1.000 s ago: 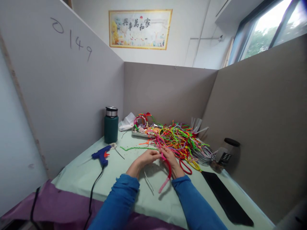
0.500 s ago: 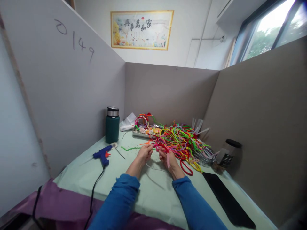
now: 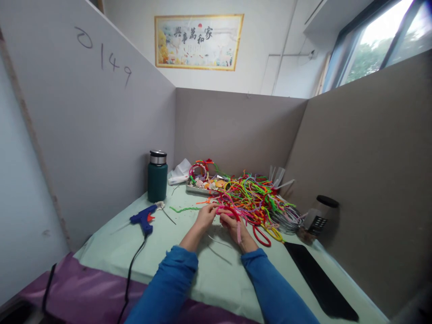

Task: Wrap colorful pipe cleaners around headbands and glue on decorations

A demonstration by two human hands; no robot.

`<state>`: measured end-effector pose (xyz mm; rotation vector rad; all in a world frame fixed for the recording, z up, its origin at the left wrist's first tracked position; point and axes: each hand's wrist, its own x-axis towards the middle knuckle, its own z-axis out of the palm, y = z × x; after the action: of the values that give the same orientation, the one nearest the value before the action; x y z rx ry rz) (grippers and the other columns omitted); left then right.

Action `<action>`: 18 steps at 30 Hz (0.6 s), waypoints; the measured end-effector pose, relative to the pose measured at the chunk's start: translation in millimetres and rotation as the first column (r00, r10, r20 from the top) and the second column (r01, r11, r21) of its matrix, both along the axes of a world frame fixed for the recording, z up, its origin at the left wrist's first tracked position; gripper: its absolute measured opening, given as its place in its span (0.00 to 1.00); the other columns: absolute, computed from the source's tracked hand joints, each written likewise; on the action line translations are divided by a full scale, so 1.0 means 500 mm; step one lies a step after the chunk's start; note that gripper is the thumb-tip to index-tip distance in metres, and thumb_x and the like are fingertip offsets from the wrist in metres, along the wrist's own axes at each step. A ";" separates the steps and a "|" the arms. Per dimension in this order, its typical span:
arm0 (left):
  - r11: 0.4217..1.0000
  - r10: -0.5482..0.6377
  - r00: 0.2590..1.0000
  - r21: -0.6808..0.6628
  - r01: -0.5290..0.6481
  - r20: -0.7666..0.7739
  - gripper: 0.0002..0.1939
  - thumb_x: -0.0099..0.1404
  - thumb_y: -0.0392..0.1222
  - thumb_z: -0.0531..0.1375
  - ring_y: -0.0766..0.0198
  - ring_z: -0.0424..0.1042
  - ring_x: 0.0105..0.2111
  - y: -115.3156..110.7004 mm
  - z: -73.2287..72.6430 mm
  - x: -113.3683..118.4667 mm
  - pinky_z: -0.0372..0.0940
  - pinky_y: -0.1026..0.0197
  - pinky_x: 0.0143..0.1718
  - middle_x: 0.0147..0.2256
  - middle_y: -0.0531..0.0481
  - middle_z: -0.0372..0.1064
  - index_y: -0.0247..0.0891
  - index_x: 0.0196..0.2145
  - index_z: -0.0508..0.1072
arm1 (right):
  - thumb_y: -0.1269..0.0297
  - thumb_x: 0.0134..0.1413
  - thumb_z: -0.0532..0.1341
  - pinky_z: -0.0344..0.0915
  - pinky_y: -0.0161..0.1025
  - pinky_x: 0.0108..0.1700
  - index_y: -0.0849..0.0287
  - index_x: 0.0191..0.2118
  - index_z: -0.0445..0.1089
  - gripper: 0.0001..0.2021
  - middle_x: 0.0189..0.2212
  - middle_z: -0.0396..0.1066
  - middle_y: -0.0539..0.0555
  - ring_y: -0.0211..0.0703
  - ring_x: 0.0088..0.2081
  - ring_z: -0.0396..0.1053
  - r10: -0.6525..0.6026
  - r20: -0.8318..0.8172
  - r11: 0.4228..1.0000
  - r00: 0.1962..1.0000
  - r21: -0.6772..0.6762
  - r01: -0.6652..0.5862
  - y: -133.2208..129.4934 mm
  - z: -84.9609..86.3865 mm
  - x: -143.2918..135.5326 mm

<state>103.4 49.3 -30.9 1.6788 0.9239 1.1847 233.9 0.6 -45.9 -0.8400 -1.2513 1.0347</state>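
Blue sleeves [image 3: 168,283], matte and wrinkled, cuffs [image 3: 254,257] bunched above bare wrists [image 3: 191,240], bare fingers [image 3: 211,209]

Handwritten in dark strokes on the grey left partition [image 3: 124,135] is a number [image 3: 102,56], 0149, its digits stepping downward from left to right; the first is loosely drawn, with an overlapping stroke at its top. On the white wall beyond, a gold-bordered poster [image 3: 199,56] carries five large black Chinese characters [image 3: 192,33], set at uneven heights: 興, 事, 萬, 和, 家 from left to right, or 家和萬事興 read from the right. Finer writing beneath them is too small to read. The clear, black-lidded jar [image 3: 326,210] at right bears a dark label [image 3: 317,225] with pale marks, illegible here.
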 end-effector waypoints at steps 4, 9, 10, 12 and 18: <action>0.986 0.022 0.994 0.165 -0.003 -0.110 0.13 0.58 0.36 0.59 0.60 0.73 0.42 0.007 -0.014 -0.002 0.63 0.61 0.48 0.41 0.47 0.77 0.39 0.41 0.79 | 0.48 0.44 0.65 0.54 0.37 0.24 0.57 0.32 0.74 0.17 0.18 0.64 0.49 0.40 0.23 0.61 0.050 -0.039 0.998 0.998 -0.033 -0.051 -0.002 0.000 0.003; 0.980 0.075 0.982 0.195 -0.040 -0.175 0.15 0.60 0.41 0.58 0.59 0.73 0.42 0.010 -0.024 -0.008 0.63 0.60 0.47 0.41 0.47 0.77 0.41 0.44 0.78 | 0.46 0.43 0.65 0.51 0.36 0.22 0.58 0.31 0.72 0.19 0.15 0.58 0.47 0.37 0.20 0.56 0.043 -0.023 0.997 0.999 -0.058 -0.045 -0.005 0.002 0.005; 0.980 0.082 0.980 0.193 -0.047 -0.180 0.15 0.61 0.42 0.58 0.59 0.73 0.42 0.010 -0.023 -0.008 0.63 0.61 0.47 0.41 0.47 0.77 0.41 0.44 0.78 | 0.46 0.43 0.66 0.50 0.36 0.22 0.58 0.30 0.72 0.18 0.14 0.57 0.46 0.36 0.19 0.54 0.036 -0.022 0.997 0.999 -0.061 -0.037 -0.004 0.001 0.005; 0.981 0.083 0.981 0.186 -0.050 -0.176 0.15 0.61 0.44 0.57 0.59 0.72 0.41 0.009 -0.020 -0.008 0.63 0.62 0.44 0.41 0.48 0.77 0.42 0.43 0.79 | 0.46 0.42 0.66 0.50 0.35 0.21 0.58 0.29 0.71 0.18 0.14 0.55 0.45 0.35 0.19 0.52 0.024 -0.026 0.997 0.999 -0.069 -0.026 -0.002 -0.001 0.004; 0.989 0.131 0.984 0.089 -0.120 -0.123 0.18 0.62 0.49 0.54 0.64 0.65 0.26 0.017 -0.019 -0.005 0.57 0.65 0.29 0.22 0.52 0.68 0.35 0.28 0.78 | 0.51 0.39 0.69 0.51 0.35 0.22 0.57 0.28 0.69 0.16 0.16 0.57 0.45 0.34 0.19 0.52 -0.048 -0.058 0.993 0.997 -0.113 0.041 0.007 -0.013 0.001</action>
<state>100.9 57.9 -40.2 1.8016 1.0879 1.2227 234.5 4.2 -52.2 -0.9114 -1.1268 1.0948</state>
